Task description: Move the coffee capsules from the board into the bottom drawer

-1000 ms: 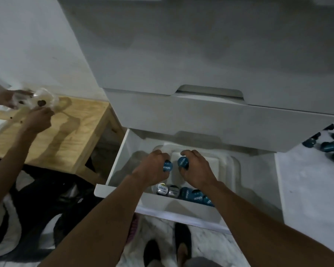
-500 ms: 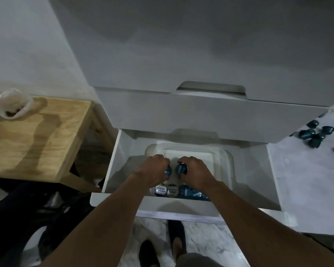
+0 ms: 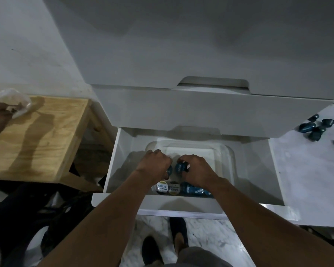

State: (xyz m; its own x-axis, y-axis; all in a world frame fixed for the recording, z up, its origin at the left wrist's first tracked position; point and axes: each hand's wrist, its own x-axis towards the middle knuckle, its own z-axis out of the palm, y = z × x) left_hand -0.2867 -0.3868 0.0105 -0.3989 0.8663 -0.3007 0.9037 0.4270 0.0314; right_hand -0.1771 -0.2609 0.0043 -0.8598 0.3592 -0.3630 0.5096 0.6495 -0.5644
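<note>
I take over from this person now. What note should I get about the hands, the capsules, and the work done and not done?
Left hand: grips a capsule over the tray in the open bottom drawer.
Right hand: grips a second capsule next to it.
Done: a row of capsules lies at the tray's front.
To do: set these two down, then fetch the loose capsules on the board at the right.
</note>
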